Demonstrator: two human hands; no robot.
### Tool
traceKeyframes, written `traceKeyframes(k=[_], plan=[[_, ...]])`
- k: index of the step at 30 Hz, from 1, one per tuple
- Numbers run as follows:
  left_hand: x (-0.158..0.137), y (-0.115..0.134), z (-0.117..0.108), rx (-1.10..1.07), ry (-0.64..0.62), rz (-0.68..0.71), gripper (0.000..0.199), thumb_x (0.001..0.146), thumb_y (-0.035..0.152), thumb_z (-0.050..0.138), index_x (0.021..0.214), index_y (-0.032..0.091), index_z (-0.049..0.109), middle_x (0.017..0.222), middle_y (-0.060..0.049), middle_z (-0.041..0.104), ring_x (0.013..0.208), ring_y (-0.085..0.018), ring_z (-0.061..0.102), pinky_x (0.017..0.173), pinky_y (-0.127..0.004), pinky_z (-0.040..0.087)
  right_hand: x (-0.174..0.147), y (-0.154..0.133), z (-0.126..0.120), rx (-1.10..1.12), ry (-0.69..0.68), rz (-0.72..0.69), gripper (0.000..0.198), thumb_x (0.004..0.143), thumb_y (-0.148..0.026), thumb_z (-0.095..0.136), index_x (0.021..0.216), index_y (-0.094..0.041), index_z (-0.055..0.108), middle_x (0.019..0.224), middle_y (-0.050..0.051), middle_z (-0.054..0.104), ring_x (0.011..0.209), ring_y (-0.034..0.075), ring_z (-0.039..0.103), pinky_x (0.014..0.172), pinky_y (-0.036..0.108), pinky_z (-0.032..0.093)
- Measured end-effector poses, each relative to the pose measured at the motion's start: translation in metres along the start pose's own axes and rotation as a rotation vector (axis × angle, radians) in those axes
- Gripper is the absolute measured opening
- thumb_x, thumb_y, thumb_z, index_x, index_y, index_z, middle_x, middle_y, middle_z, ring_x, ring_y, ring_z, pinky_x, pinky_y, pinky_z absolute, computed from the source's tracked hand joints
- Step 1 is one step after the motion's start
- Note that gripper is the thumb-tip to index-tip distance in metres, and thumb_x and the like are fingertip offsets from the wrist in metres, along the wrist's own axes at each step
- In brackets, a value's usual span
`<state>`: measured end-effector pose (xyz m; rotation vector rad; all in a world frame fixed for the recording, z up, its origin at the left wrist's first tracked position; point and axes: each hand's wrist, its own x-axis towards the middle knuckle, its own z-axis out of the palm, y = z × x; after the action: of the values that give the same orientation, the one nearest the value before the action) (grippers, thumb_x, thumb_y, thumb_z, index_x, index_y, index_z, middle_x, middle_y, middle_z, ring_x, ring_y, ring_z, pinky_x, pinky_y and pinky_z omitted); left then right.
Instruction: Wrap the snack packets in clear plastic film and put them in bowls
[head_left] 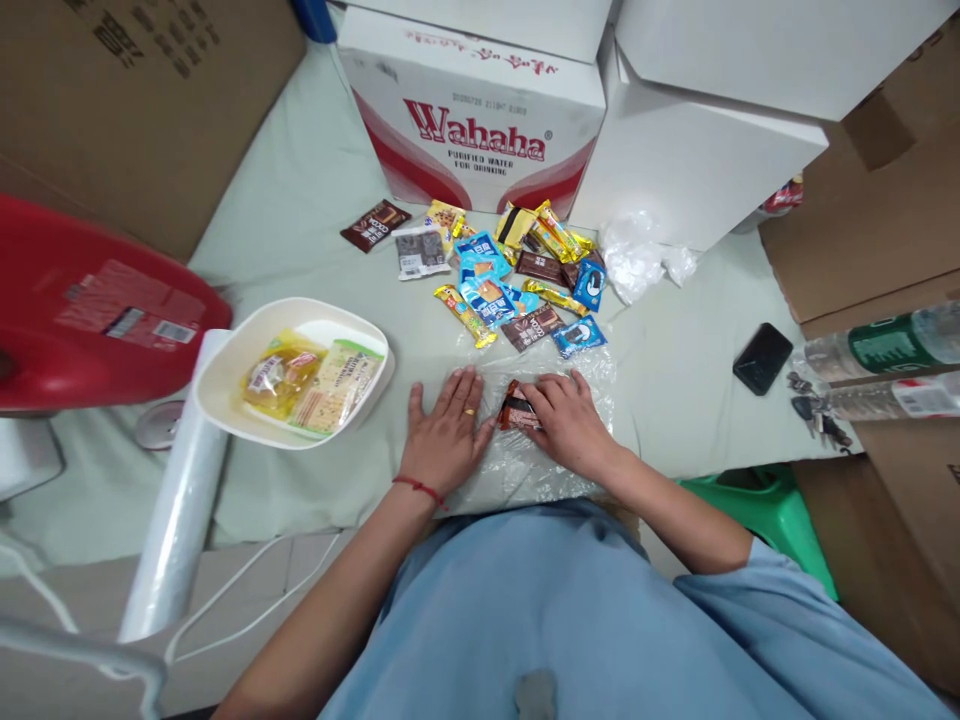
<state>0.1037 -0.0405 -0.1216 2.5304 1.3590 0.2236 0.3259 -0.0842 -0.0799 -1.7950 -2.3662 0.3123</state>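
Observation:
My left hand lies flat on the cloth-covered table, fingers stretched out, at the left edge of a clear plastic bag. A red cord circles that wrist. On the bag, my right hand is closed over a small brown snack packet, which its fingers partly cover. Just beyond both hands lies a loose pile of wrapped snacks, among them blue packets, a brown cocoa packet and yellow-wrapped bars. To the left, a white bowl holds a yellow packet and a green-edged cracker packet.
A Wahaha water carton stands behind the snacks, with crumpled plastic at its right. At left are a red container and a plastic film roll. A black phone-like object, keys and bottles lie right.

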Motion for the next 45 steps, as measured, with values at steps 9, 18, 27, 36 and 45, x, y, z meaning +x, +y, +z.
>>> traceKeyframes(k=[9,18,27,36,45], plan=[[-0.001,-0.002,0.0,-0.009,0.024,0.002,0.064,0.109,0.045,0.032,0.168,0.021,0.033,0.172,-0.014,0.036,0.16,-0.031,0.038,0.132,-0.069,0.002,0.013,0.018,-0.009,-0.005,-0.072,-0.151,0.061,0.095,-0.033,0.073,0.152,-0.022,0.055,0.138,0.018,0.067,0.149,0.039,0.044,0.127,0.072,0.018],[-0.004,-0.024,-0.017,-0.128,0.021,0.016,0.06,0.108,0.043,0.034,0.163,0.021,0.042,0.177,-0.016,0.028,0.163,-0.03,0.031,0.131,-0.061,0.023,-0.046,0.035,-0.035,0.268,0.153,-0.12,0.038,0.105,-0.043,0.057,0.136,-0.024,0.067,0.117,0.015,0.071,0.118,0.032,0.064,0.104,0.055,0.054],[-0.044,-0.062,-0.036,-0.226,-0.108,0.43,0.059,0.084,0.015,0.042,0.137,0.028,0.065,0.158,-0.006,0.06,0.155,-0.023,0.045,0.135,-0.054,0.019,-0.122,0.032,0.007,0.3,0.146,-0.232,0.024,0.103,-0.019,0.058,0.124,-0.021,0.069,0.115,0.012,0.074,0.122,0.028,0.064,0.103,0.048,0.059],[-0.021,-0.062,-0.027,-0.437,0.075,0.322,0.013,0.097,0.029,0.062,0.1,0.027,0.074,0.119,-0.005,0.081,0.129,-0.026,0.068,0.119,-0.051,0.044,-0.074,0.052,-0.048,0.672,0.163,-0.249,0.016,0.104,-0.02,0.057,0.112,-0.021,0.071,0.104,0.01,0.073,0.098,0.021,0.067,0.088,0.036,0.057],[0.027,-0.037,-0.015,-0.553,0.282,-0.086,0.035,0.097,0.045,0.055,0.069,0.024,0.061,0.08,-0.007,0.074,0.09,-0.024,0.069,0.086,-0.039,0.053,-0.025,0.085,-0.024,0.733,0.085,0.382,0.025,0.099,-0.039,0.057,0.096,-0.019,0.07,0.072,-0.002,0.063,0.065,0.014,0.056,0.064,0.026,0.044]])
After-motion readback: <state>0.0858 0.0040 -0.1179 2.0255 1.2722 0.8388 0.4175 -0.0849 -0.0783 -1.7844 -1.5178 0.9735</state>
